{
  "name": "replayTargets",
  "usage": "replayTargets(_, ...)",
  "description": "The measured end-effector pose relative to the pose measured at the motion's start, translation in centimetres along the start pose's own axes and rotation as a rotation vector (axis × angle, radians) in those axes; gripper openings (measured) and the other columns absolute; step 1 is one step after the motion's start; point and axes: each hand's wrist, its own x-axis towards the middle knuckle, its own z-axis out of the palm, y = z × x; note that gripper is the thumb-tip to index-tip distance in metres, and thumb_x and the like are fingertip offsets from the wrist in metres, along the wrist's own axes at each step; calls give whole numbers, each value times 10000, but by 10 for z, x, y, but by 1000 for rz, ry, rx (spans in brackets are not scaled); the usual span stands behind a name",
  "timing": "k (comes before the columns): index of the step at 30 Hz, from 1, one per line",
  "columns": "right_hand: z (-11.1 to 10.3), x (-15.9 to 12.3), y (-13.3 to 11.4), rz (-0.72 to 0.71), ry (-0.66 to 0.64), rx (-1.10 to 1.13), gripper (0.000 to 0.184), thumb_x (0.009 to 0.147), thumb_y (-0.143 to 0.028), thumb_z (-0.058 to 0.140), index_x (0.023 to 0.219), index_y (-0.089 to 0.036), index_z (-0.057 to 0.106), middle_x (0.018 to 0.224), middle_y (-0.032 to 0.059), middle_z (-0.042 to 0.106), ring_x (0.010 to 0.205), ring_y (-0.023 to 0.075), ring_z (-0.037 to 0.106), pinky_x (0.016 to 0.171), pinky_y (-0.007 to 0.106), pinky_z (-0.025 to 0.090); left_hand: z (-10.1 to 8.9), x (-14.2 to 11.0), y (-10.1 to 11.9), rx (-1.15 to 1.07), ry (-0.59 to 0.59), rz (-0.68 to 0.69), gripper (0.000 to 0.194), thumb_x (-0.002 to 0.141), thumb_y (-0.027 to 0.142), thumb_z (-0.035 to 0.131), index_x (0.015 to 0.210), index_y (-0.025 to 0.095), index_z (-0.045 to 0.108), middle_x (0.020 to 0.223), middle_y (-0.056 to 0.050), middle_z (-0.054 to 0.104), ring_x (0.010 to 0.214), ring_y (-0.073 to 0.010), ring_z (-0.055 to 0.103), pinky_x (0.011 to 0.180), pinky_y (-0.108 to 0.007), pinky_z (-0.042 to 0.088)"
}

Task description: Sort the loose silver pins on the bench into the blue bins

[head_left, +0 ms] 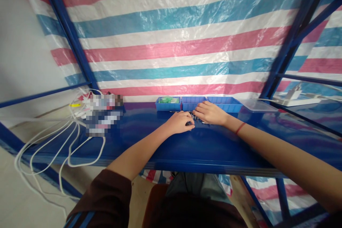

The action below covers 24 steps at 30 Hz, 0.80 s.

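A small pile of thin, shiny metal pieces (197,117), which look like screws or nails, lies on the blue tabletop (203,149). At its left edge is my left hand (180,122), its fingers curled toward the thumb around something small and dark. My right hand (210,113) reaches over the pile from the right, fingers bent down into the pieces. What its fingertips pinch is hidden. Just behind the hands stand three blue bins in a row: a left bin (168,107) with green and clear plastic in it, a middle bin (189,104) and a right bin (228,106).
A clear flat plastic lid (259,105) lies right of the bins. White cables (77,124) loop over the table's left end, near blurred-out items (104,115). A white power strip (296,98) sits at the right. Blue frame posts and a striped plastic sheet (173,50) enclose the back.
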Motion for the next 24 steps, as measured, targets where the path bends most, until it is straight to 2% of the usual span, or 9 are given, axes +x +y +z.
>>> replayTargets(5,-11,-4,-11,66,33,54,277,900,-196,344,942,-166,616,764,89,612,771,194,478,697,329,300,1,1,2,-4,-17,37,214,848,300,483,828,215,679,940,-28,627,902,-163,574,867,-274,410)
replayTargets(9,-11,-11,-18,230,4,173,252,859,-201,393,937,-157,629,759,95,619,766,207,512,710,336,342,-3,1,5,-19,70,26,243,883,307,432,893,202,651,955,-44,604,884,-162,570,840,-270,419)
replayTargets(13,-9,-8,-23,431,36,494,261,794,-212,488,1018,-165,612,902,89,656,847,217,568,767,341,413,-8,1,9,-116,206,-23,265,912,307,367,935,198,607,949,-40,602,884,-148,570,837,-257,423)
replayTargets(16,-6,-5,-26,507,44,773,279,803,-313,524,1029,-179,621,989,78,666,903,219,597,806,345,446,-10,2,11,-218,297,-68,232,909,297,374,940,195,581,941,-30,616,882,-140,574,823,-249,429)
replayTargets(20,-4,-5,-29,577,37,1050,314,835,-399,483,944,-166,664,947,68,689,850,202,629,761,320,479,-9,4,11,-316,400,-114,192,890,282,412,930,180,570,908,-28,635,858,-137,583,806,-246,436)
replayTargets(24,-6,-5,-27,713,114,1162,353,794,-458,519,839,-147,680,817,62,694,732,189,626,660,306,496,-9,5,10,-360,442,-168,200,888,306,415,929,182,565,908,-29,640,832,-134,587,785,-247,445)
